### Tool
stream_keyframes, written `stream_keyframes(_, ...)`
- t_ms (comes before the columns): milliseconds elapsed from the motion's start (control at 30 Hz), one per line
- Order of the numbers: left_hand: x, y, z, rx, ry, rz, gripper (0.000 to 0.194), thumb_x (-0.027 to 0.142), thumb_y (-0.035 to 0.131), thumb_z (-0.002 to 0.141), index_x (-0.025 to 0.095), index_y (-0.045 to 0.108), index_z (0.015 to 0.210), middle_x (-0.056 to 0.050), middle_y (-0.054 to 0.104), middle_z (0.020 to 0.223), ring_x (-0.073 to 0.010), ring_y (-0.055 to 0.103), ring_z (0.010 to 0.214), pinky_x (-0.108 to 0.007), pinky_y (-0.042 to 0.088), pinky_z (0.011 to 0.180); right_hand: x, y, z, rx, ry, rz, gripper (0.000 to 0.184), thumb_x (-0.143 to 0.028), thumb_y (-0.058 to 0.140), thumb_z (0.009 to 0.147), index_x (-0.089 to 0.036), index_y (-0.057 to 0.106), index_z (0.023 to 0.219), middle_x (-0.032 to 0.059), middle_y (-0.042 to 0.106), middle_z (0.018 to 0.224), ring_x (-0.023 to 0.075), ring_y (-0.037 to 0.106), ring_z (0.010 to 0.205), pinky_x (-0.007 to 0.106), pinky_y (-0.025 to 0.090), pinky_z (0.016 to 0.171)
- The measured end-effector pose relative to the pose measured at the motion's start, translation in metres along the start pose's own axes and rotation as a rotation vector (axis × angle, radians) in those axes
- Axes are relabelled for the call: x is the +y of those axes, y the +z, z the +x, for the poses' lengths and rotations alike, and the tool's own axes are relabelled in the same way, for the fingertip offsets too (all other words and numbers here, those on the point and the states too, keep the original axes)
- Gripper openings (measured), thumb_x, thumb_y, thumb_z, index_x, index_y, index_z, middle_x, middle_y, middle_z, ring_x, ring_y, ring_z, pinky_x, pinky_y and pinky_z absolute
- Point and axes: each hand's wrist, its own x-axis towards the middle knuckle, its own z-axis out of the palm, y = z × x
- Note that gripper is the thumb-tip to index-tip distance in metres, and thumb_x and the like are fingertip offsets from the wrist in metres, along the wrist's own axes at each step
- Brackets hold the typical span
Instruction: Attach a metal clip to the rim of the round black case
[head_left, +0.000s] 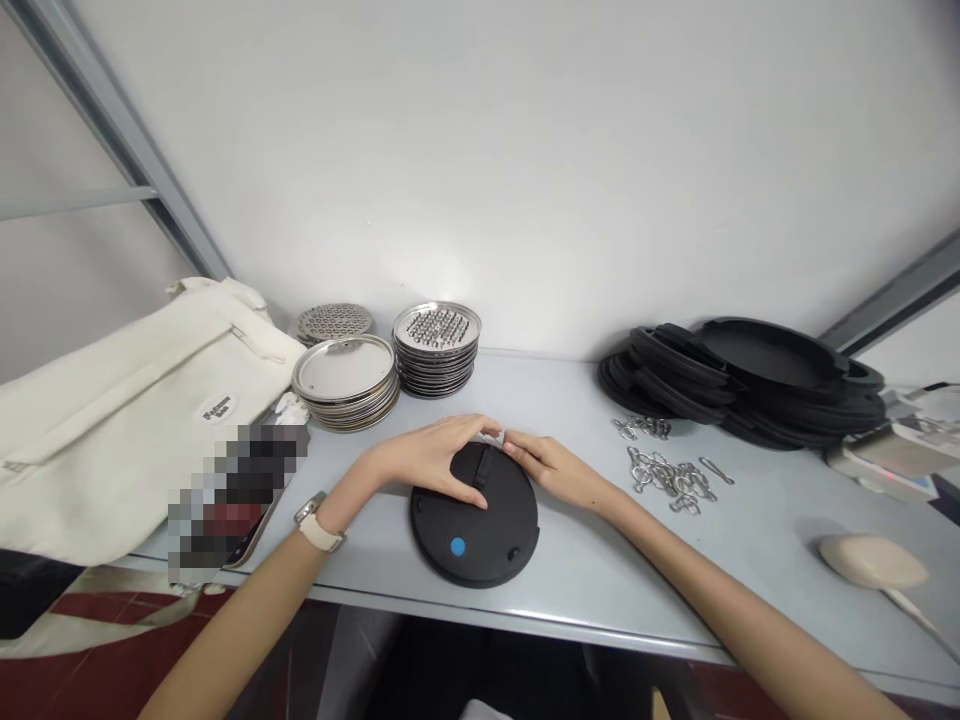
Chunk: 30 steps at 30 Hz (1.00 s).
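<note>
Black disc (487, 530): flat on the tabletop (577, 590), near its front edge, between the two hands. Blue dot (457, 546) at 7 o'clock on its face; raised bar (484, 466) towards 12. Laid flat, presumably, so that it stays steady and within reach of both hands.

Left hand (450, 460): thumb and fingers spread in a wide curve over the disc's upper half; thumb tip appears to rest on the face, fingertips arch to the rim near 12. Likely steadies the disc.

Right hand (551, 468): fingers bunched together against the rim at 1 o'clock. From where I stand, cannot tell whether anything small is pinched there.

Outward from the disc: plain metal plates (345, 370) stacked at 10 o'clock; grater plates (437, 345) just short of 12; loose metal rings (667, 475) between 2 and 3; black trays (780, 365) heaped beyond them at 2. Grouped by kind, I judge, for easy picking. Cream bag (150, 410) leans between 9 and 10.
</note>
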Motion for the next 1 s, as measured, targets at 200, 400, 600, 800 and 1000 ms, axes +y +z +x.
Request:
stream_keyframes(200,0.0023,-0.0053,-0.0011,0.01,-0.016,0.013,0.063,0.036,0.073,0.073,0.023,0.044,0.127,-0.008,0.052,0.125,-0.0224,0.048,0.116,-0.033,0.038,0.098,0.0022,-0.0037,0.0035,-0.059,-0.038,-0.002,0.036,-0.043,0.027,0.098,-0.02,0.054,0.089,-0.0008,0.056,0.078,0.0149,0.052,0.072,0.026,0.04,0.071)
stream_keyframes(400,0.005,-0.0058,0.0006,0.008,0.017,0.022,0.051,0.031,0.073,0.073,0.021,0.052,0.118,-0.005,0.057,0.114,-0.0194,0.053,0.106,-0.029,0.04,0.092,0.0021,-0.0015,0.0021,-0.048,-0.05,-0.104,0.035,-0.041,0.026,0.099,-0.021,0.052,0.088,-0.0021,0.051,0.071,0.0137,0.05,0.065,0.025,0.038,0.066)
stream_keyframes(600,0.0026,-0.0068,0.0003,0.007,0.028,0.042,0.045,0.036,0.071,0.075,0.02,0.055,0.114,-0.006,0.058,0.108,-0.0205,0.053,0.103,-0.03,0.04,0.09,0.0001,0.001,0.0008,-0.014,-0.058,-0.124,0.033,-0.04,0.028,0.098,-0.02,0.044,0.078,-0.004,0.044,0.064,0.0114,0.045,0.058,0.023,0.034,0.059)
stream_keyframes(800,0.003,-0.0087,-0.0004,-0.001,0.027,0.063,0.042,0.037,0.07,0.076,0.019,0.056,0.112,-0.006,0.059,0.106,-0.0202,0.054,0.1,-0.029,0.04,0.088,0.0002,0.0028,-0.0001,0.0,-0.043,-0.109,0.031,-0.04,0.03,0.098,-0.021,0.041,0.077,-0.0051,0.039,0.06,0.0103,0.04,0.053,0.023,0.031,0.054)
stream_keyframes(1000,-0.0018,-0.0084,-0.0021,0.016,0.023,0.081,0.039,0.036,0.069,0.078,0.019,0.058,0.11,-0.006,0.061,0.105,-0.0194,0.055,0.099,-0.029,0.041,0.089,-0.0013,0.0036,0.0001,0.001,-0.031,-0.11,0.031,-0.04,0.03,0.098,-0.021,0.038,0.075,-0.0057,0.036,0.058,0.0097,0.037,0.051,0.023,0.029,0.053)
